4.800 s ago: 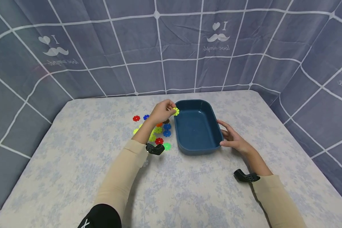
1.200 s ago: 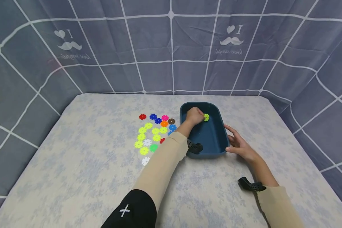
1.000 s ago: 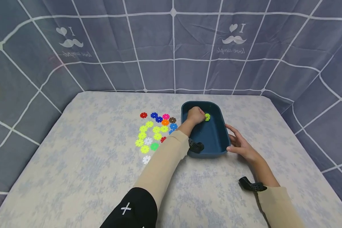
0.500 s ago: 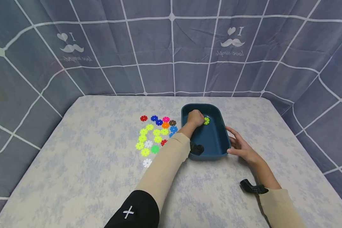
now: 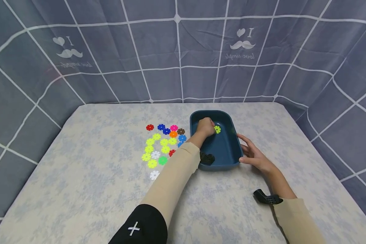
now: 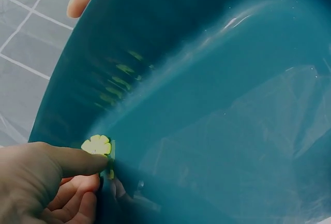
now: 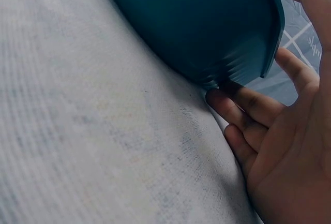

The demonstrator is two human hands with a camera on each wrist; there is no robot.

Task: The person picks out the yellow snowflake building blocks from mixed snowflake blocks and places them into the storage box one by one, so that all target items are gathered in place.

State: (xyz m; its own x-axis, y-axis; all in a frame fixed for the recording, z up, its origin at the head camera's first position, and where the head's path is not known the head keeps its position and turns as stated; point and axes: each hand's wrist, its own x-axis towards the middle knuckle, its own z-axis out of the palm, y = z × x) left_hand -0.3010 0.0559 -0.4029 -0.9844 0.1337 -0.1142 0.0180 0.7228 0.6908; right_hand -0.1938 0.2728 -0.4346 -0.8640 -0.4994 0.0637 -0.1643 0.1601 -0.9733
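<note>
basin: smooth plastic, glossy inside | yellow-green disc: I read plastic | table cover: matt cloth, I see its weave | curtain: creased matt fabric | 2 sleeves: matt cloth | 2 wrist mounts: matt plastic

Dark teal-blue bin sitting open side up on the mottled pale tabletop, roughly rectangular with rounded corners, pretty glossy inside. Over in its far half, bright yellow-green flower-shaped disc, notched into little petals round the edge, pinched with a flat face toward the head view (contact with the bottom hard to tell, tbh).
</note>
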